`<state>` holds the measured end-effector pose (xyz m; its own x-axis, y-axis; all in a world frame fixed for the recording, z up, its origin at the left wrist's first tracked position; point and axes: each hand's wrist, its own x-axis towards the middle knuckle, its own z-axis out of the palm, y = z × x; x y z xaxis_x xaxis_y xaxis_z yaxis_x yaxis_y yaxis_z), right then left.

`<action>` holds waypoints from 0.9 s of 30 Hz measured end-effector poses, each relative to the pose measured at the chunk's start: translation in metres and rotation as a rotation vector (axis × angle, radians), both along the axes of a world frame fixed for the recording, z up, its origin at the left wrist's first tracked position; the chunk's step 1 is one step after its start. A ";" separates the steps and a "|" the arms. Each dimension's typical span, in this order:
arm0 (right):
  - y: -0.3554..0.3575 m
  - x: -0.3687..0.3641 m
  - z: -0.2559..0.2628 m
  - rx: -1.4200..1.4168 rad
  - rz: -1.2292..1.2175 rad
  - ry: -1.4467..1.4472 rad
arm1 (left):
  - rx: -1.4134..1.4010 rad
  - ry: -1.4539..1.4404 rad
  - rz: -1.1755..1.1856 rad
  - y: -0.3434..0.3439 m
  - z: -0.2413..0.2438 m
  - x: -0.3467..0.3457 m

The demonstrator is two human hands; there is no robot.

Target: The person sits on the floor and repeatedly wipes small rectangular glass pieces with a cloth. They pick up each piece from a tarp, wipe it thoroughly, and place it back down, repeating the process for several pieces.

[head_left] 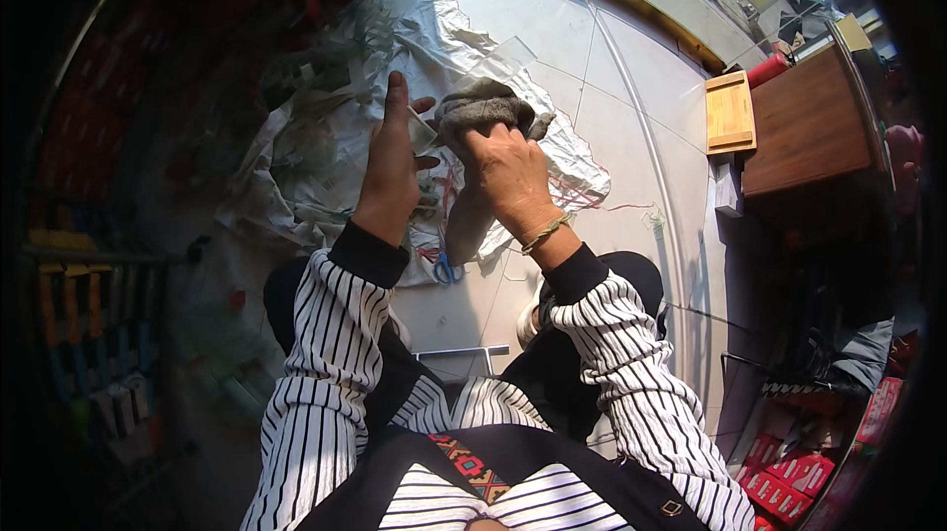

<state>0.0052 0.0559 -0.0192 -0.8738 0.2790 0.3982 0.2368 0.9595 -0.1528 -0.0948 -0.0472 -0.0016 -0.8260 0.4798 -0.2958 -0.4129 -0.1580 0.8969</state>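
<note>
My left hand [392, 168] is raised with its fingers spread around the edges of a small clear flat piece [422, 129], which appears held between fingers and thumb. In my right hand [514, 168] is a bunched grey cloth [481, 111], close to that piece. Just beyond the cloth, a transparent rectangular sheet [512, 56] shows. Beneath both hands spreads a crumpled white woven sack [436, 28]. Blue-handled scissors [447, 270] lie at the sack's near edge, and red strings [581, 192] trail from its right side.
Left of the hands lies a shadowed heap of clear pieces [318, 139]. A pale hose or cable cover [640, 98] curves across the tiled floor. Rightward stand a small wooden board [730, 113] and a brown wooden panel [806, 120]. Red packages [784, 483] fill a container at lower right.
</note>
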 end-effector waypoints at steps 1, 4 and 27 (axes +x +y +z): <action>0.015 -0.001 0.002 -0.005 -0.032 0.009 | -0.043 -0.020 0.000 0.000 -0.001 -0.001; 0.058 0.005 0.012 -0.151 -0.266 0.192 | -0.067 -0.030 -0.019 -0.007 0.000 -0.001; 0.047 0.000 0.033 -0.981 -0.226 0.376 | 0.110 1.320 -0.112 0.001 0.039 0.056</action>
<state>0.0056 0.1027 0.0136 -0.6300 0.7629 0.1452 0.1702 0.3181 -0.9326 -0.0390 -0.0464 0.0370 -0.4160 0.5331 0.7367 0.7367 -0.2774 0.6167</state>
